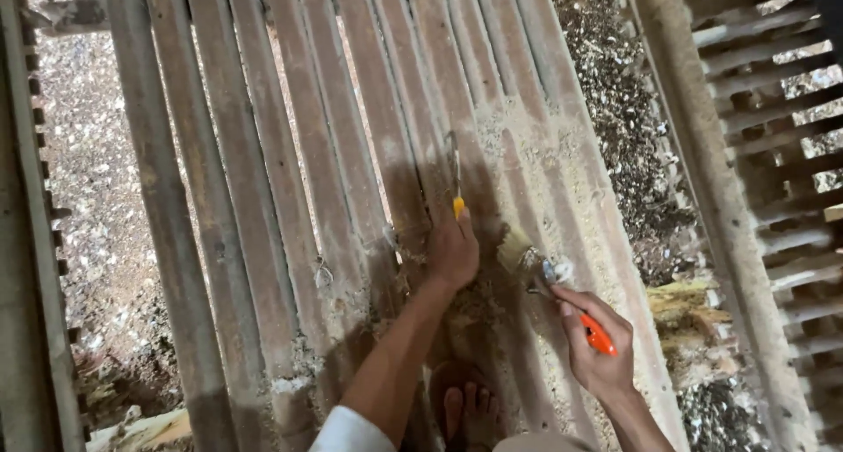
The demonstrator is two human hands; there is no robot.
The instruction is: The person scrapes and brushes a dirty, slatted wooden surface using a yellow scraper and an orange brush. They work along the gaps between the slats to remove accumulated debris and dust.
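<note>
On dusty slats, right hand (595, 347) gripping paintbrush (553, 281), left hand (452, 252) clutching scraper (455, 175)

The wooden slats (290, 153) of the floor are looking rough, matt and weathered, and pale sawdust (544, 180) is coating them towards the floor's right edge. The left hand (452, 250) is gripping a tool (455, 175) with a dull metal blade and a glossy yellow plastic handle. The right hand (597, 347) is holding a brush (549, 272) with soft pale bristles, a shiny metal ferrule and a smooth orange plastic handle.
</note>
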